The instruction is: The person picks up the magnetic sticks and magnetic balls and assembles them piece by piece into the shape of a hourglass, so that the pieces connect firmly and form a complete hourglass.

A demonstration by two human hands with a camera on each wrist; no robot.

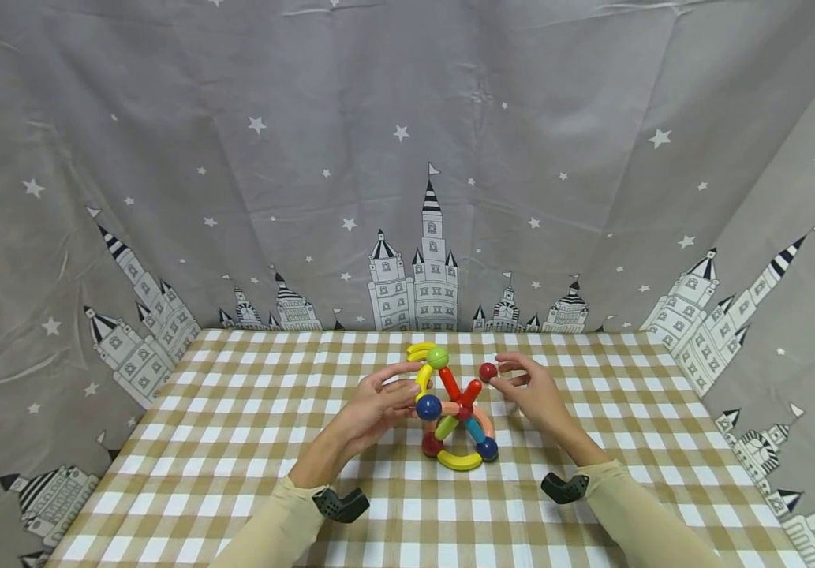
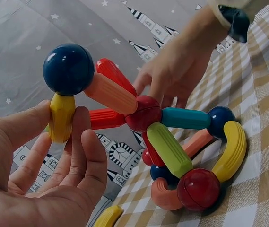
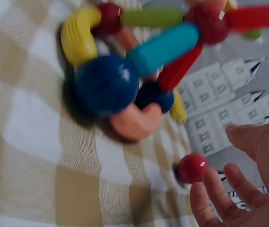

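Note:
A magnetic ball-and-stick toy structure (image 1: 464, 412) stands on the checked tablecloth, with a red ball (image 2: 143, 113) joining several coloured sticks at its centre. My left hand (image 1: 377, 406) pinches an upright yellow stick (image 2: 62, 118) between thumb and fingers, just under a large blue ball (image 2: 68, 69). On the other side is my right hand (image 1: 531, 392), its fingers spread and loosely bent. A separate red ball (image 3: 193, 168) lies on the cloth at those fingertips, with the thumb well away from it. A green ball (image 1: 438, 357) sits at the structure's far upper end.
The checked tablecloth (image 1: 237, 473) covers the whole table. Behind the structure is a yellow curved piece (image 1: 420, 349); whether it joins the green ball, I cannot tell. A grey curtain (image 1: 336, 158) printed with castles and stars hangs along the back and sides.

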